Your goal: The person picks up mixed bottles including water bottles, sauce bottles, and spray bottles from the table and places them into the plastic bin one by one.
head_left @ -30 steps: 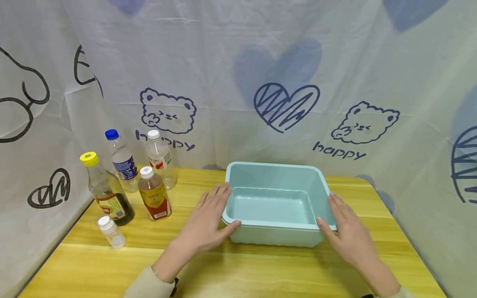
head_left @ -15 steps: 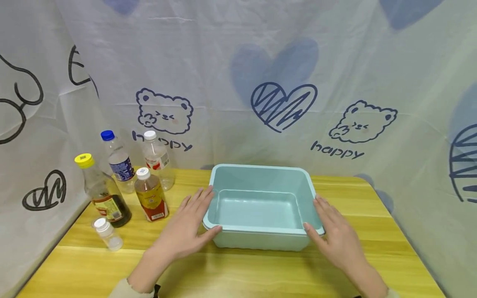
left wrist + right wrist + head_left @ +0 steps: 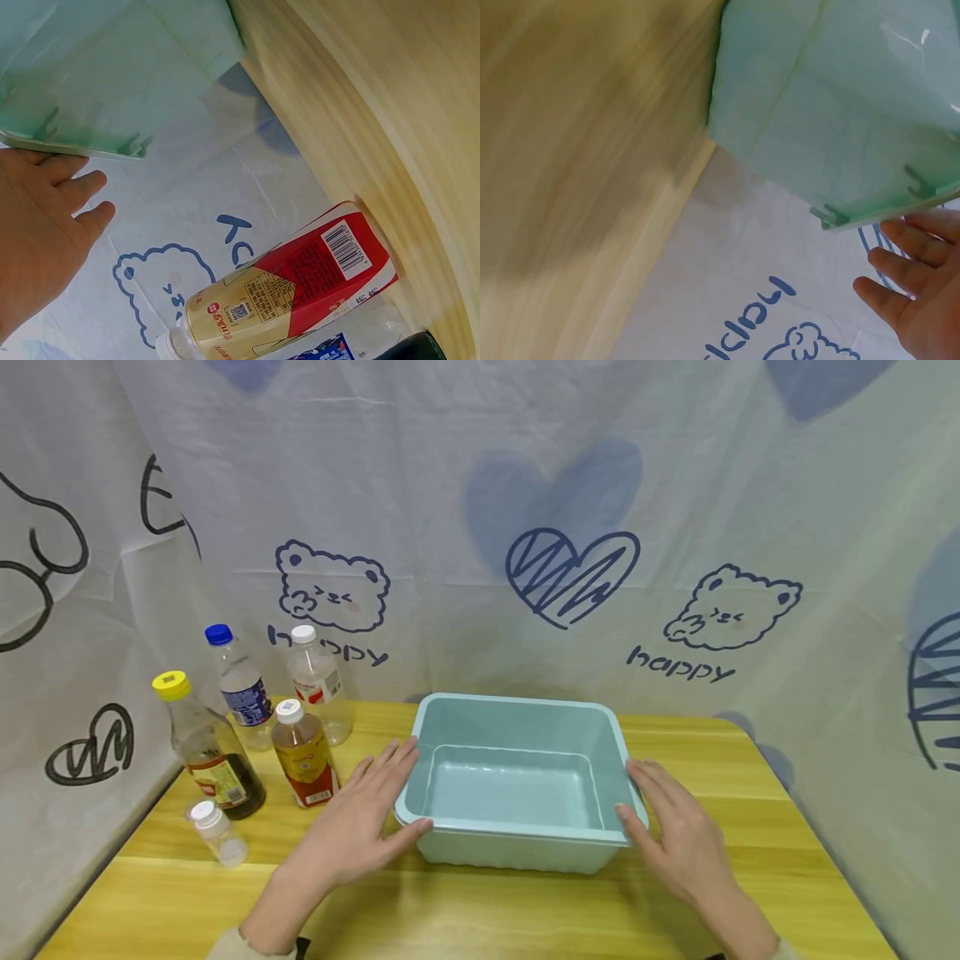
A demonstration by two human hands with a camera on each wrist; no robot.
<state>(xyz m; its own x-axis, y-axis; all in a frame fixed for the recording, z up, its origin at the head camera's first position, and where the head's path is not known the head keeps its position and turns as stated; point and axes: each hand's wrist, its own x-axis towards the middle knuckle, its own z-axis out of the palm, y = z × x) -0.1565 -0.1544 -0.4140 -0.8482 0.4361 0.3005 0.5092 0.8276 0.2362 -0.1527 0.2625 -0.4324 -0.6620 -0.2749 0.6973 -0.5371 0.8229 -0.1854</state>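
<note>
A pale teal plastic basin [image 3: 517, 850] stands on the wooden table with nothing inside. My left hand [image 3: 348, 827] lies along its left side, fingers straight at the rim and thumb over the front left corner. On the opposite side, my right hand [image 3: 682, 839] has its fingers extended along the right rim, its thumb at the front right corner. In the left wrist view, the fingertips of the left hand [image 3: 45, 232] are right under the basin's rim [image 3: 75, 150]. The right wrist view has the right hand [image 3: 922, 285] with spread fingers at the rim, close to small moulded hooks [image 3: 919, 184].
Left of the basin stand a yellow-capped bottle of dark liquid [image 3: 225, 777], a blue-capped bottle [image 3: 247, 702], a clear white-capped bottle [image 3: 318, 685], a red-and-yellow labelled drink bottle [image 3: 303, 760] and a small white-capped jar [image 3: 221, 835]. A printed curtain [image 3: 465, 635] hangs behind the table [image 3: 480, 918].
The basin has slid left across the table towards the bottles, with both hands moving along at its sides. Its movement is smaller in the last half second. The bottles stay put.
</note>
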